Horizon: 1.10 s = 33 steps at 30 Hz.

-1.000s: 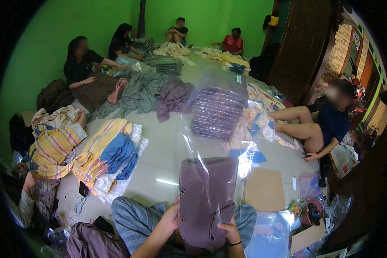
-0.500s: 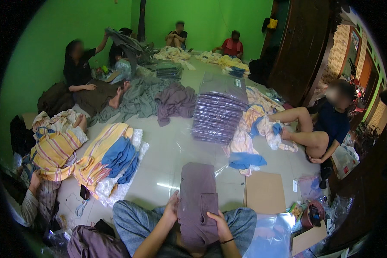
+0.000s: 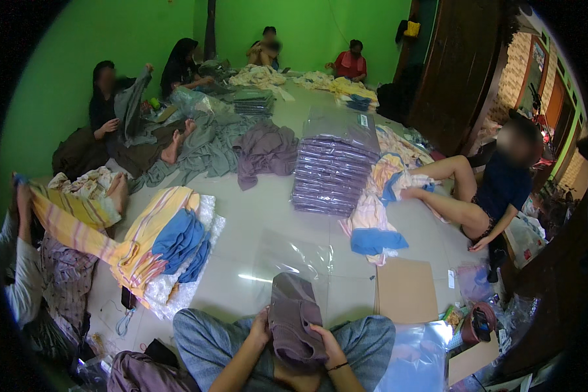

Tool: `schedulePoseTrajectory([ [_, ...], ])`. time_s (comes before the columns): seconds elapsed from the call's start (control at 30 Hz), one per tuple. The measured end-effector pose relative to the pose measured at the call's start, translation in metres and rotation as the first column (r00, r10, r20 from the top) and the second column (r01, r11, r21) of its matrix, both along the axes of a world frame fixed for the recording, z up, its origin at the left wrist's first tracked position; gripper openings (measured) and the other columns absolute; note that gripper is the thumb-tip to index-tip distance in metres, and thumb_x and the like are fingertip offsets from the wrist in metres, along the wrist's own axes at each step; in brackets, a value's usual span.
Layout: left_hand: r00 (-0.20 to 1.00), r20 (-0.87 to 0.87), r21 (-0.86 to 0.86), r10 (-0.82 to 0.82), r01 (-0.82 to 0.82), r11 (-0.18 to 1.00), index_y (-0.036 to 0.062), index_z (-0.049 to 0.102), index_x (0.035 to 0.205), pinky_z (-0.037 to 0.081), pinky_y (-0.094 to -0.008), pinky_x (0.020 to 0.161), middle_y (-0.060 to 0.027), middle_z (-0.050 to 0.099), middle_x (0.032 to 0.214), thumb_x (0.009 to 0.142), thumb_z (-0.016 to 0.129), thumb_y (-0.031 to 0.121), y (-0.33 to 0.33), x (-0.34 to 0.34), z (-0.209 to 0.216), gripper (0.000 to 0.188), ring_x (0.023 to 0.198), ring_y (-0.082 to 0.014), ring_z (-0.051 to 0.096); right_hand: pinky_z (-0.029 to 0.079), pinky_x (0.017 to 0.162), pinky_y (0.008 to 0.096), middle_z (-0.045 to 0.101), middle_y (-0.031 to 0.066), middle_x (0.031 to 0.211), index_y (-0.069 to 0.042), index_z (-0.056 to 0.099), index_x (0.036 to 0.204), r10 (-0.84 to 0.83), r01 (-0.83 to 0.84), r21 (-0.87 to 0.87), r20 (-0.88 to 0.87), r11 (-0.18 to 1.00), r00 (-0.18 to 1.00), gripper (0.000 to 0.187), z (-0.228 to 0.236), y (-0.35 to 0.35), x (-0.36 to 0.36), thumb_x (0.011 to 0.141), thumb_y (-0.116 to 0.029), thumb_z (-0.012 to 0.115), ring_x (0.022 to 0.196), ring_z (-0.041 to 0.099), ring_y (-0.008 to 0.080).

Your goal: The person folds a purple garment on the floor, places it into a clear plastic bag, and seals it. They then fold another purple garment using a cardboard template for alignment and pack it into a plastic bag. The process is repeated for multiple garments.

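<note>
A folded mauve garment (image 3: pixel 295 319) rests on my lap between my knees. My left hand (image 3: pixel 260 326) grips its left edge and my right hand (image 3: pixel 325 340) holds its right edge. A clear plastic bag (image 3: pixel 293 256) lies on the pale floor just beyond the garment's far end. Farther out stands a tall stack of bagged purple garments (image 3: pixel 333 171).
A brown cardboard sheet (image 3: pixel 405 291) lies to my right, clear bags (image 3: pixel 417 358) beside my right knee. Yellow and blue striped cloths (image 3: pixel 160 238) are piled at left, where a person (image 3: pixel 36 274) lifts one. Another person (image 3: pixel 496 189) sits at right; several more sort clothes (image 3: pixel 264 150) at the back.
The garment and clear bag, held up in front of me a second ago, have come down; the garment is now on my lap and the bag lies on the floor.
</note>
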<state>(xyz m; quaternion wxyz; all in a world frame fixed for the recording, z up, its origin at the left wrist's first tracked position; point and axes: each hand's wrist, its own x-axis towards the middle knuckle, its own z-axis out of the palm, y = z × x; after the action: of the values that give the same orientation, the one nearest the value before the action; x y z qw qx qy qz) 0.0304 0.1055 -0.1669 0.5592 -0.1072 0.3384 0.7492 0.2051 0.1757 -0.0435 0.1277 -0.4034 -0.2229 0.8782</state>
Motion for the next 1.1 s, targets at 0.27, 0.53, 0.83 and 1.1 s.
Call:
schedulePoseTrajectory([
  [0.27,0.979,-0.098,-0.243,0.179,-0.198,0.950,0.0145,0.052,0.084,0.030,-0.0236,0.042,0.0042,0.041,0.059,0.081,0.052,0.024,0.002,-0.004,0.005,0.010,0.047,-0.0092,0.033,0.046,0.074,0.0303,0.058,0.0103,0.094,0.000,0.055,0.098,-0.040,0.037,0.050,0.055,0.998,0.998,0.029,0.025,0.003,0.002,0.076,-0.018,0.054,0.081,0.057,0.0208],
  [0.53,0.985,-0.162,-0.258,0.063,-0.104,0.960,0.0110,0.051,0.089,0.040,-0.0294,0.047,0.0001,0.047,0.066,0.081,0.052,0.028,-0.001,0.001,0.024,0.018,0.053,-0.0134,0.044,0.046,0.077,0.0310,0.058,0.0112,0.095,0.002,0.053,0.100,-0.086,0.085,-0.021,-0.030,0.996,0.996,0.028,0.016,0.006,0.005,0.077,-0.015,0.054,0.084,0.056,0.0214],
  [0.83,0.976,0.068,-0.131,-0.209,0.216,0.968,0.0082,0.053,0.098,0.046,-0.0304,0.060,-0.0057,0.056,0.085,0.079,0.046,0.016,-0.008,0.018,0.054,0.022,0.071,-0.0201,0.054,0.044,0.078,0.0347,0.057,0.0090,0.095,-0.002,0.051,0.102,-0.060,0.065,0.087,-0.065,0.994,0.996,0.034,-0.013,0.008,-0.011,0.073,-0.018,0.060,0.086,0.055,0.0222],
  [1.1,0.991,-0.112,-0.322,-0.079,0.039,0.946,0.0050,0.053,0.099,0.044,-0.0400,0.081,-0.0118,0.056,0.095,0.076,0.040,0.024,-0.005,0.003,0.020,0.032,0.088,-0.0270,0.054,0.041,0.082,0.0341,0.053,0.0094,0.102,-0.002,0.044,0.110,-0.092,0.114,0.177,-0.125,0.978,0.988,0.043,-0.032,0.016,-0.007,0.073,-0.018,0.060,0.093,0.051,0.0225],
])
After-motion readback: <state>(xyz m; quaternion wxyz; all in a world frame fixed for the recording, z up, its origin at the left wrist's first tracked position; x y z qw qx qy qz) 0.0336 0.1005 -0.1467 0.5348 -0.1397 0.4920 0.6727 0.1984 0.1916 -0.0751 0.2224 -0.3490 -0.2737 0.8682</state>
